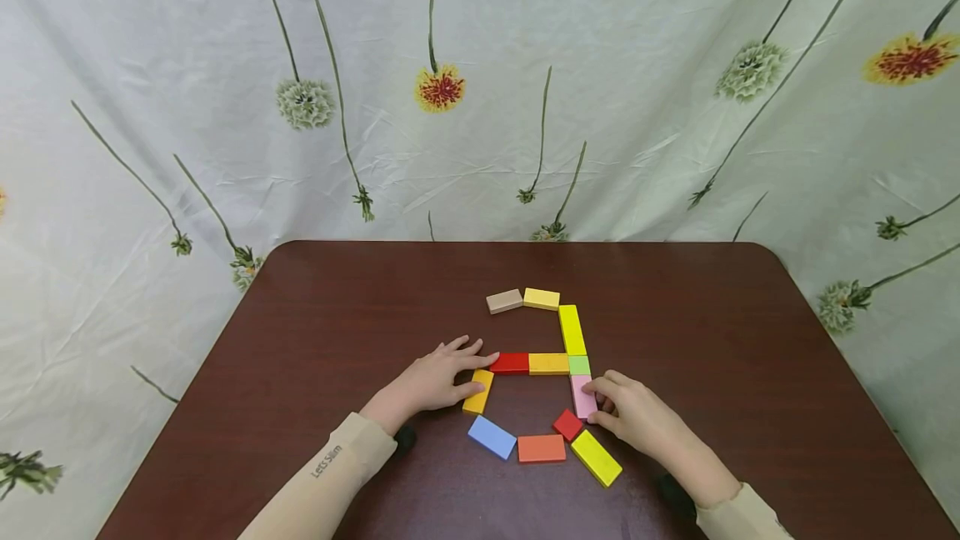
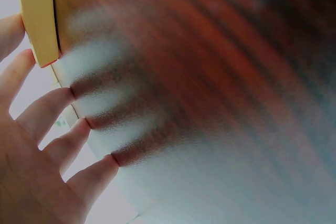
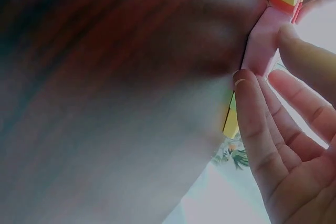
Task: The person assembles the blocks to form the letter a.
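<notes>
My left hand (image 1: 435, 377) lies spread at the left side of a flat layout of colored blocks. Its thumb touches an orange-yellow block (image 1: 480, 392), and its index fingertip meets the left end of a long red block (image 1: 510, 363). In the left wrist view, the other fingertips rest on the tabletop. With thumb and fingers, my right hand (image 1: 633, 411) pinches a pink block (image 1: 582, 397), which also shows between them in the right wrist view. Above the pink block sit a small green block (image 1: 579, 365) and a tall yellow block (image 1: 572, 330); an orange block (image 1: 548, 363) adjoins the green one.
Along the near side lie a blue block (image 1: 492, 437), an orange-red block (image 1: 542, 448), a small red block (image 1: 567, 424) and a yellow block (image 1: 596, 457). Farther back are a tan block (image 1: 504, 301) and a pale yellow block (image 1: 542, 298). A floral curtain (image 1: 480, 148) hangs behind the table (image 1: 337, 290).
</notes>
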